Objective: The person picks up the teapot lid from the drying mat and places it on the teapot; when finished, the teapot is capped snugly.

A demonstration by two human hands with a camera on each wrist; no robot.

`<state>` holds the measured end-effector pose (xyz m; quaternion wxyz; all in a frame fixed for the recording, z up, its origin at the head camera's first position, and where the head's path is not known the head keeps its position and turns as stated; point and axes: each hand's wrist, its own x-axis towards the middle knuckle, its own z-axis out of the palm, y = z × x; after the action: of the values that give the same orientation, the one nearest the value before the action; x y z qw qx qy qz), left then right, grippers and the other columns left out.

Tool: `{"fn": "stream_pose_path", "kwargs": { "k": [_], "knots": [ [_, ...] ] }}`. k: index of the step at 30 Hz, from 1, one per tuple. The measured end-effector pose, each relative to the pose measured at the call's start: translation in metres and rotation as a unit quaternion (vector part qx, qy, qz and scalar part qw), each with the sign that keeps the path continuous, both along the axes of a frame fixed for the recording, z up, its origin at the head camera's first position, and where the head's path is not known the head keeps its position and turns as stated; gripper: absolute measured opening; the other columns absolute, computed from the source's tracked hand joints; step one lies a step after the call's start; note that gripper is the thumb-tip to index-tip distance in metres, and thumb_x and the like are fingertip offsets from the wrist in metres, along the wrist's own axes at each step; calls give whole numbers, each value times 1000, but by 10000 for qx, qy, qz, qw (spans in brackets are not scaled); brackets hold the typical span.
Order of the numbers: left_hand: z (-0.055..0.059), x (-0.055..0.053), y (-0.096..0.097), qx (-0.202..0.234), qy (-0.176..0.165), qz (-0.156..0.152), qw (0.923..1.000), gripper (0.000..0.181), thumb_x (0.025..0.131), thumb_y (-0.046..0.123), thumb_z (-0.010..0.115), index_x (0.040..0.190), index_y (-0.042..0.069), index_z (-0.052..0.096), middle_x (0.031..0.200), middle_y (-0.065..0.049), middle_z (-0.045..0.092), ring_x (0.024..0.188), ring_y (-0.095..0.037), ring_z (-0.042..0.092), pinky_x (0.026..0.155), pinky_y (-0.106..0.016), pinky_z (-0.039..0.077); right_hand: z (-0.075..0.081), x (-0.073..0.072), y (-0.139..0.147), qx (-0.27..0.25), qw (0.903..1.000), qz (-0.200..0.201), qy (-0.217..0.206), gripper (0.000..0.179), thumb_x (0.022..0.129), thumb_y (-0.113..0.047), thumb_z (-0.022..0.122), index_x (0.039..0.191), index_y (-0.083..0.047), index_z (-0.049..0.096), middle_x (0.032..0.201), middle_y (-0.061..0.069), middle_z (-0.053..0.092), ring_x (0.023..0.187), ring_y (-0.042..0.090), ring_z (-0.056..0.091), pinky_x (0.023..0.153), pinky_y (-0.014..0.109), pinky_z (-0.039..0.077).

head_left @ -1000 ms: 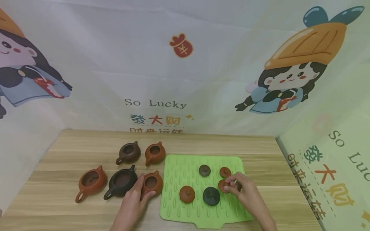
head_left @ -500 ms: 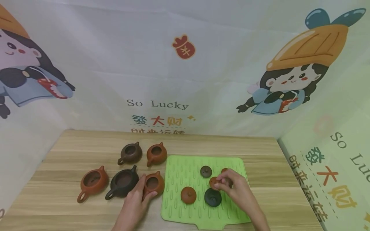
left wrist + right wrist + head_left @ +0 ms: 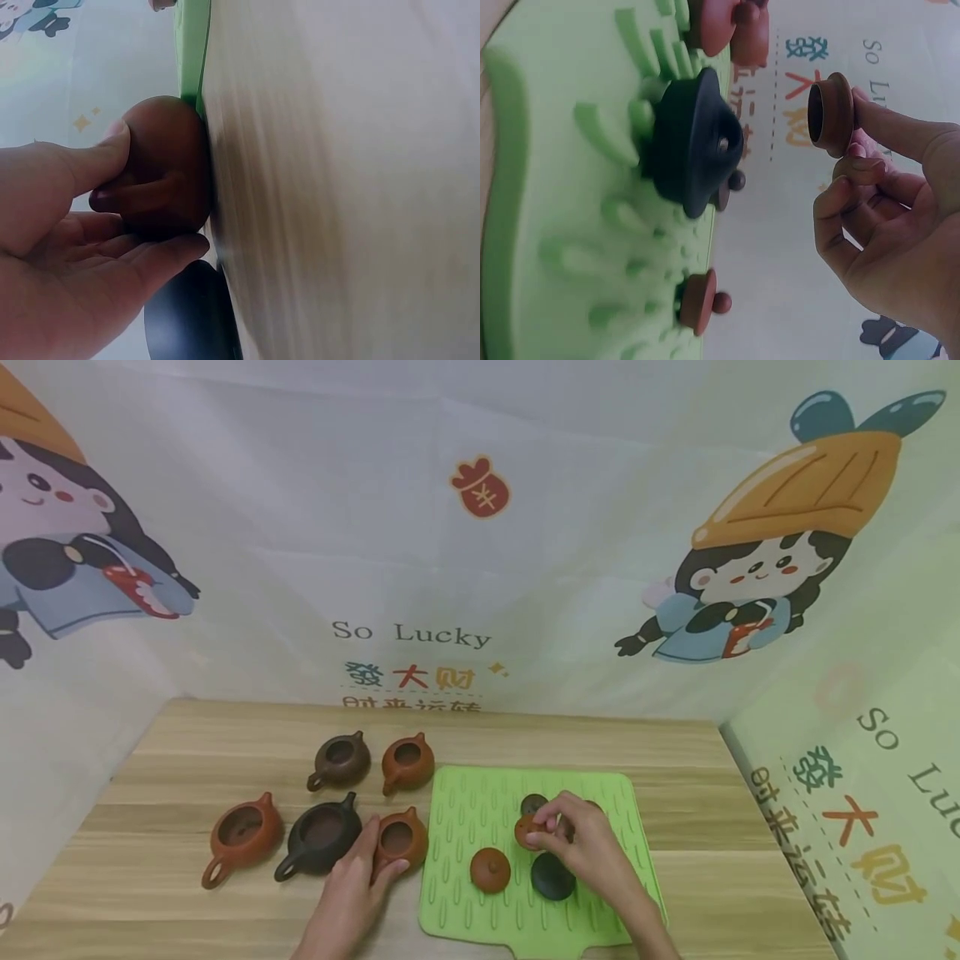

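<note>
My left hand (image 3: 348,881) grips a small reddish-brown teapot (image 3: 396,837) at its sides, with the pot lidless and upright on the table. In the left wrist view its handle (image 3: 142,196) points between thumb and fingers. Over the green silicone mat (image 3: 457,906), my right hand (image 3: 588,850) pinches a reddish-brown teapot lid (image 3: 529,833) by its knob. The right wrist view shows this lid (image 3: 831,116) raised off the mat, its hollow underside visible. Below lie a black lid (image 3: 553,878) and a reddish-brown lid (image 3: 491,870); a dark brown lid (image 3: 533,804) sits partly hidden behind.
Left of the held pot stand a black teapot (image 3: 324,843) and a reddish-brown teapot (image 3: 246,837). Behind them are a dark brown teapot (image 3: 341,763) and an orange-brown teapot (image 3: 409,765), both lidless. A printed cloth (image 3: 375,543) rises behind the wooden table (image 3: 135,827).
My right hand has lifted the reddish-brown lid and carried it leftward across the mat, past the black lid. The left hand stays on its teapot.
</note>
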<state>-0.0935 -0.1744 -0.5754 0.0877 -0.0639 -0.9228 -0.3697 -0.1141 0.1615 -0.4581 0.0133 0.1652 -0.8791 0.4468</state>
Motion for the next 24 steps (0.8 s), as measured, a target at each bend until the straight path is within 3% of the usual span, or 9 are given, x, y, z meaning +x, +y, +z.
{"fn": "stream_pose_path", "kwargs": {
  "k": [11,24],
  "knots": [
    [2,-2,-1,94,-280,45,9996,82,99,24,84,160,-12,43,155,-38,55,137,-52,62,102,-64,58,2,-8,-28,-196,9991,207,-329,18,92,-14,90,98,-8,74,87,-3,59,70,2,50,62,19,46],
    [-8,-2,-2,12,-120,53,9999,81,99,23,85,160,-10,43,153,-37,58,132,-52,66,100,-63,59,-1,-16,-62,-403,9966,650,-299,20,92,-16,91,97,-8,74,86,-3,62,68,0,51,62,19,47]
  ]
}}
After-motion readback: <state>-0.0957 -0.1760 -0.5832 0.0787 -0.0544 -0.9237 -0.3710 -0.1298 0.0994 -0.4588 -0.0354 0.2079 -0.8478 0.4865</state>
